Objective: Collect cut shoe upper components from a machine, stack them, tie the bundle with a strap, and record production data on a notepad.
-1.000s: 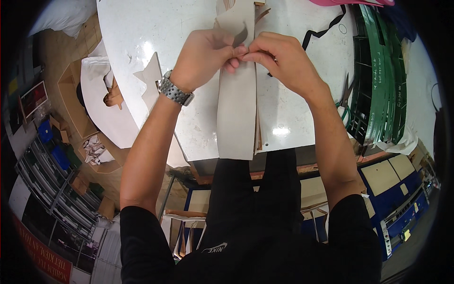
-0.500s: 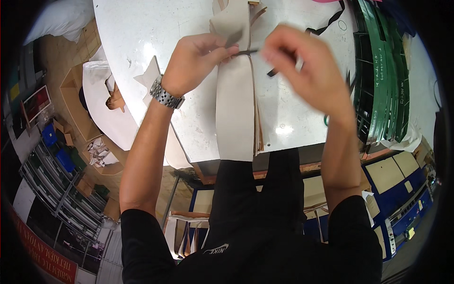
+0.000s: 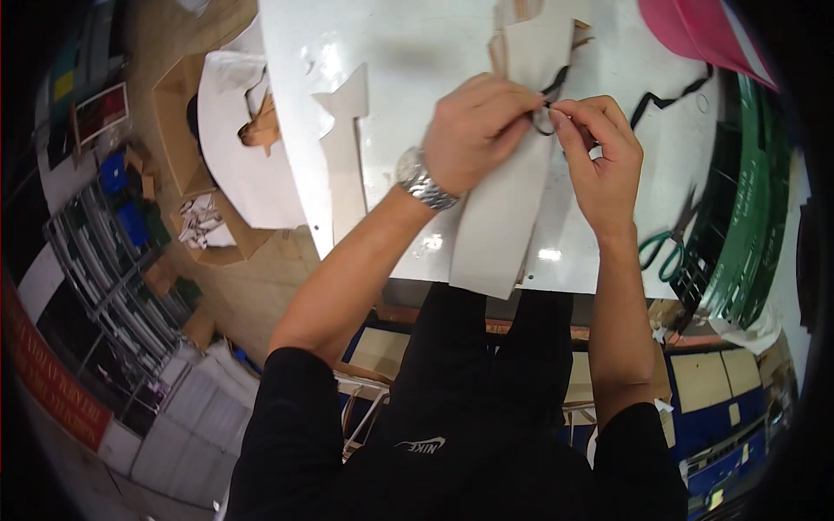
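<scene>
A long grey strip of card or stiff fabric (image 3: 499, 221) lies on a white table (image 3: 408, 61), its near end hanging over the table's front edge. My left hand (image 3: 473, 135), with a metal watch on its wrist, rests on the strip and pinches a thin black cord (image 3: 549, 95) near the strip's far end. My right hand (image 3: 599, 161) pinches the same cord from the right, fingertips almost meeting the left hand's. The cord runs on to the right as a black strap (image 3: 665, 97) across the table.
A grey cut-out shape (image 3: 346, 156) lies on the table to the left. Green-handled scissors (image 3: 665, 247) and a green mat (image 3: 738, 226) sit at the right; a pink sheet (image 3: 695, 30) at the far right. A box with white material (image 3: 234, 165) stands on the floor at left.
My hands were together, pulled apart with the cord stretched between them, and have come back together on the cord. The view has shifted, so the table sits more to the right.
</scene>
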Demonstrator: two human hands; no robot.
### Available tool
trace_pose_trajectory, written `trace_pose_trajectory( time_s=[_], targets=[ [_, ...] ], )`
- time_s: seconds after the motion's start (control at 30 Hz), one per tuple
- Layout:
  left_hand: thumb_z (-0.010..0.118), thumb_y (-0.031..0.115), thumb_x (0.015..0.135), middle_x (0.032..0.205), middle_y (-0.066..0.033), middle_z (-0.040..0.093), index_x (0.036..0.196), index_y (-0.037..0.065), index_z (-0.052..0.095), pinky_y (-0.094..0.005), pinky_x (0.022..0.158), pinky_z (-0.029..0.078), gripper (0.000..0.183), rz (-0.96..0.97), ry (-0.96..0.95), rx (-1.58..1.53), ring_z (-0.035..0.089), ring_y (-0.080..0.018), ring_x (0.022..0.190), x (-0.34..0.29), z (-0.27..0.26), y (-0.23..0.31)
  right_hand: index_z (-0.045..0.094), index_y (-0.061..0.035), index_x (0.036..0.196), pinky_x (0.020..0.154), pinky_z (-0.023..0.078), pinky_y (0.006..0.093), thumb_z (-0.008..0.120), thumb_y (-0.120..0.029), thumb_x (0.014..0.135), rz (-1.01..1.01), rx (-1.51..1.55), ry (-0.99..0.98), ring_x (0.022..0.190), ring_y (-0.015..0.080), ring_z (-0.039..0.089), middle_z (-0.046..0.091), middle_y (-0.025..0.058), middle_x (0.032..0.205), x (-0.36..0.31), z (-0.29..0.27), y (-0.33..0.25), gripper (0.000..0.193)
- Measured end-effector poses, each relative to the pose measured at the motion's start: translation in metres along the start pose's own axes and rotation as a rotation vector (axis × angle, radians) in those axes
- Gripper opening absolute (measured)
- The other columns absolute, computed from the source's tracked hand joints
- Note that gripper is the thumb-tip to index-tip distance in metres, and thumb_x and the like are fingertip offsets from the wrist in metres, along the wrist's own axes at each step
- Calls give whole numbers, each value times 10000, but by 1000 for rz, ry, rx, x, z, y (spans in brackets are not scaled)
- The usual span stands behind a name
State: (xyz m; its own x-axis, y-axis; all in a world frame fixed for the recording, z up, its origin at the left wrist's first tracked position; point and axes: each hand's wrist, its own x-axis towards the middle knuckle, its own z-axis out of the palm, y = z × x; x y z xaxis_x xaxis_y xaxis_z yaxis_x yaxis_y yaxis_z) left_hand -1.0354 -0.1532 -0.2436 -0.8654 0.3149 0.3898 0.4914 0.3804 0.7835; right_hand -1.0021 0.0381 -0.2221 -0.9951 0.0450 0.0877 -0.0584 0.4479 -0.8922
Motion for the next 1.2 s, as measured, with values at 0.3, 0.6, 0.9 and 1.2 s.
trace_pose_trajectory(
  time_s=[0.3,0.6,0.9,1.2],
  targets=[
    [794,-79,736,966,-61,782,1057,58,794,-328,690,597,349,106,117,99,728,-238,817,-8,2,-3,741,26,1229,732,484,232,669,63,986,36,308,-277,870,103,613,631,23,1013,15,9,35,257],
    [750,-103,792,948,-92,772,1069,36,784,-336,694,600,312,-78,197,98,740,-256,815,-8,7,9,713,33,1107,672,509,257,698,62,913,-125,21,-130,786,119,619,618,50,960,8,22,22,197],
    [705,15,966,921,-72,726,1105,28,732,-345,728,572,142,-88,-176,241,718,-192,803,7,-14,3,677,-13,1041,696,544,361,718,-34,899,-275,-130,6,798,243,676,652,100,1019,3,33,35,149],
    [590,203,1082,875,-168,663,982,-47,710,-367,765,505,295,-518,-619,67,587,-235,791,46,-28,10,626,39,1064,655,503,330,697,25,904,-266,-57,-18,742,230,602,577,139,962,2,26,23,175]
  ],
)
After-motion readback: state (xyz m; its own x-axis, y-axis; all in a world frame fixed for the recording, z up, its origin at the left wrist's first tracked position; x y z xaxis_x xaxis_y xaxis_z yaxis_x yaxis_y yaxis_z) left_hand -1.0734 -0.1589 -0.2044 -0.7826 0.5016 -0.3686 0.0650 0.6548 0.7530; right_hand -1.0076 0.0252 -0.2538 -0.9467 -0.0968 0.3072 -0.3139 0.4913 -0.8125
